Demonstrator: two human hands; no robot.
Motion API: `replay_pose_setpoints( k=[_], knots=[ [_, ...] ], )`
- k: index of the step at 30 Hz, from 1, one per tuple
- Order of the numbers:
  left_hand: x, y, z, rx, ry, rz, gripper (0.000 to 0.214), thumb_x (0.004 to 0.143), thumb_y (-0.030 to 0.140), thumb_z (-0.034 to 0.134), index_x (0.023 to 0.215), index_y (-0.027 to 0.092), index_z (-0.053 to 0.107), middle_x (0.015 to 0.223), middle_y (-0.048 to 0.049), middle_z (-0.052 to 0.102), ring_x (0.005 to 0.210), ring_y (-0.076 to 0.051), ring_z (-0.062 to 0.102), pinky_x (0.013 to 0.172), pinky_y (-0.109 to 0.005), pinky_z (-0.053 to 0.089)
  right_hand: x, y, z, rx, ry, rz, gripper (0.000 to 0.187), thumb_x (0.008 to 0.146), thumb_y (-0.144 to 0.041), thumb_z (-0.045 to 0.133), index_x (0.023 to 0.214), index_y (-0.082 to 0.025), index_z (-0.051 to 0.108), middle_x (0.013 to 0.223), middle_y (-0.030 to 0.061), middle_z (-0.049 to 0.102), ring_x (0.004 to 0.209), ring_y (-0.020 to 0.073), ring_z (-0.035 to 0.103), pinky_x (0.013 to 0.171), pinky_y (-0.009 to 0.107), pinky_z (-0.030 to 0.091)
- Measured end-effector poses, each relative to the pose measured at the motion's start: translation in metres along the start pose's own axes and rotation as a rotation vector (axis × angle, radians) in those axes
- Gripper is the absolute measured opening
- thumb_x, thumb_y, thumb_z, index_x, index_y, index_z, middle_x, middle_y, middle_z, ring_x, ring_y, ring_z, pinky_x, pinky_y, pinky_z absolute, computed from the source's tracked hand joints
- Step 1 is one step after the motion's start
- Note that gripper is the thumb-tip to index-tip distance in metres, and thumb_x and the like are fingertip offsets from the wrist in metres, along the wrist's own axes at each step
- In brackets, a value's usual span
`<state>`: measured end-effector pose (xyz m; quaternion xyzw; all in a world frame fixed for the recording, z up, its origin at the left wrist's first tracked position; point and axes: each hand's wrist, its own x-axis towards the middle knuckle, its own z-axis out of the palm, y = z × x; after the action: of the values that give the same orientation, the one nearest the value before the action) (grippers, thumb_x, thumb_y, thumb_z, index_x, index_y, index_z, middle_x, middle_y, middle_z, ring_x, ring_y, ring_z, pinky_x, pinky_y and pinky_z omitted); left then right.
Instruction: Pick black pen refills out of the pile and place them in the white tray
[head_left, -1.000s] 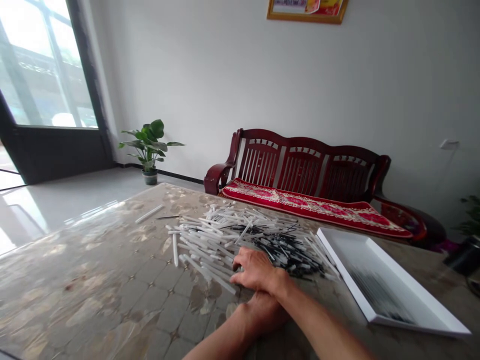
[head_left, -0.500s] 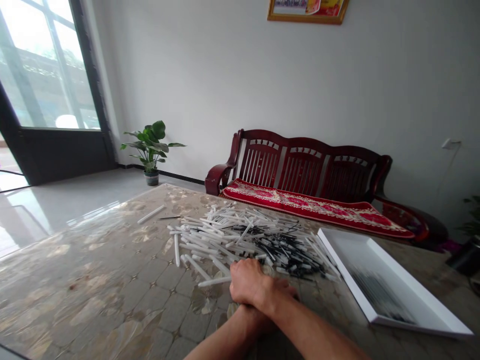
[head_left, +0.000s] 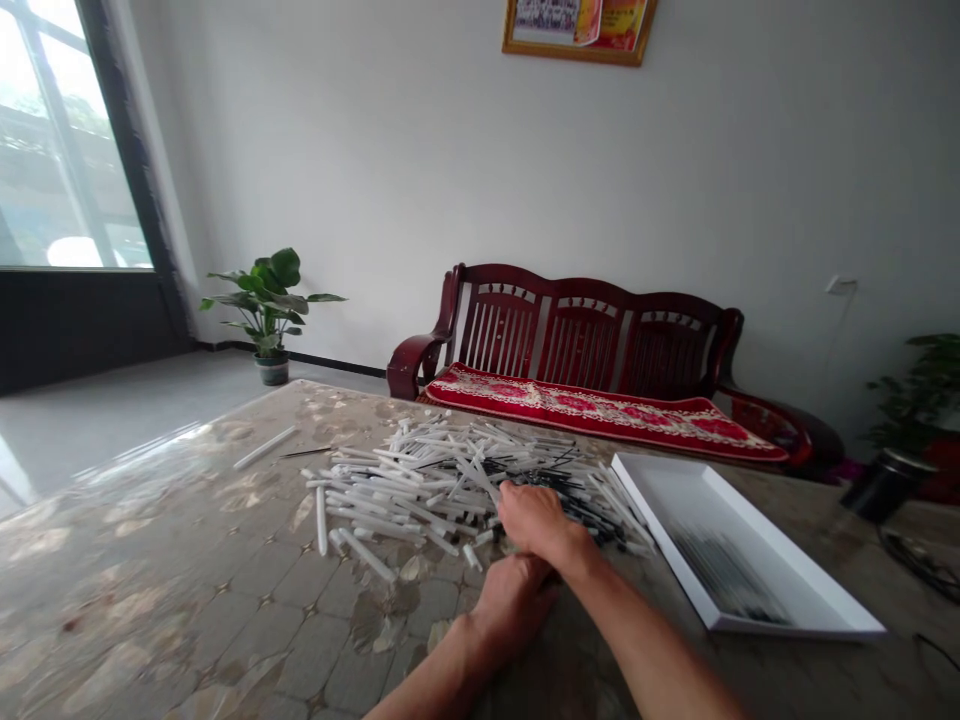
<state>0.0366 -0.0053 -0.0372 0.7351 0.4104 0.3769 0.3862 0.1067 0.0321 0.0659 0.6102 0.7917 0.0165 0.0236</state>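
My right hand (head_left: 534, 520) reaches over the near edge of a pile of white pen barrels (head_left: 390, 495). Its fingers are closed, and a white pen barrel (head_left: 481, 480) points up and left from them. Just below it, nearer to me, is my left hand (head_left: 514, 598), curled with its fingertips hidden underneath; what it holds, if anything, I cannot make out. My right wrist passes close above the left knuckles. Dark thin pen pieces (head_left: 592, 505) lie in the right part of the pile. A short white piece (head_left: 472, 557) rests left of my hands.
A white open box (head_left: 806, 560) with thin clear rods (head_left: 727, 575) stands at the right of the patterned table (head_left: 247, 620). A lone white barrel (head_left: 264, 447) and a thin dark stick (head_left: 306, 452) lie at the left. Beyond are a wooden bench (head_left: 585, 330) and a potted plant (head_left: 271, 310).
My right hand has moved forward off my left wrist to the pile, and a white barrel now shows at its fingers. The barrel left of my hands is gone. The view has turned right.
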Motion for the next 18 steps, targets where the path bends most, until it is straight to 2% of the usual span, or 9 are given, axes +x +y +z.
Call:
replay_pose_setpoints(
  k=[3,7,10,14,16,18],
  knots=[
    [0.009,0.002,-0.005,-0.043,0.112,-0.083,0.013,0.075,0.017,0.058,0.075,0.022,0.069,0.079,-0.0058,0.073,0.077,-0.022,0.066,0.073,-0.029,0.048,0.0,0.026,-0.001,0.004,0.035,0.09,0.031,0.1,-0.027,0.039,0.114,-0.014,0.064,0.1,0.018,0.075,0.095,0.0278,0.074,0.074,0.032,0.053],
    [0.02,0.001,-0.012,-0.41,0.325,-0.293,0.022,0.083,0.032,0.056,0.097,0.02,0.067,0.072,-0.0016,0.068,0.059,-0.017,0.061,0.053,-0.024,0.044,-0.017,0.043,0.01,0.023,0.122,0.126,0.026,0.102,-0.03,0.041,0.109,-0.018,0.063,0.098,0.0138,0.076,0.091,0.0246,0.074,0.072,0.029,0.05],
    [0.024,0.002,-0.015,-0.683,0.349,-0.314,0.032,0.078,0.04,0.066,0.1,0.017,0.067,0.079,-0.0028,0.07,0.064,-0.016,0.063,0.052,-0.022,0.045,-0.034,0.041,0.026,0.005,0.158,0.043,0.022,0.1,-0.019,0.041,0.105,-0.019,0.063,0.093,0.0111,0.076,0.087,0.023,0.073,0.069,0.027,0.047],
    [0.024,0.004,-0.015,-0.871,0.374,-0.388,0.032,0.069,0.041,0.078,0.086,0.015,0.07,0.076,-0.003,0.071,0.064,-0.013,0.065,0.053,-0.02,0.047,-0.047,0.045,0.049,0.042,0.206,-0.04,0.028,0.094,-0.007,0.042,0.106,-0.02,0.062,0.098,0.0076,0.073,0.089,0.02,0.071,0.07,0.026,0.045],
    [0.025,0.004,-0.016,-0.948,0.439,-0.431,0.028,0.069,0.037,0.081,0.081,0.015,0.068,0.074,-0.002,0.07,0.063,-0.013,0.066,0.054,-0.02,0.05,-0.046,0.059,0.058,0.101,0.261,-0.019,0.031,0.089,-0.006,0.048,0.109,-0.023,0.062,0.104,0.0049,0.072,0.094,0.0194,0.069,0.072,0.026,0.045],
    [0.026,0.003,-0.017,-1.013,0.501,-0.463,0.022,0.073,0.032,0.08,0.079,0.016,0.067,0.073,-0.0016,0.07,0.062,-0.014,0.068,0.055,-0.022,0.053,-0.043,0.079,0.066,0.165,0.346,0.091,0.031,0.087,-0.007,0.051,0.109,-0.025,0.064,0.108,0.0037,0.07,0.098,0.0188,0.068,0.076,0.025,0.046]
  ],
)
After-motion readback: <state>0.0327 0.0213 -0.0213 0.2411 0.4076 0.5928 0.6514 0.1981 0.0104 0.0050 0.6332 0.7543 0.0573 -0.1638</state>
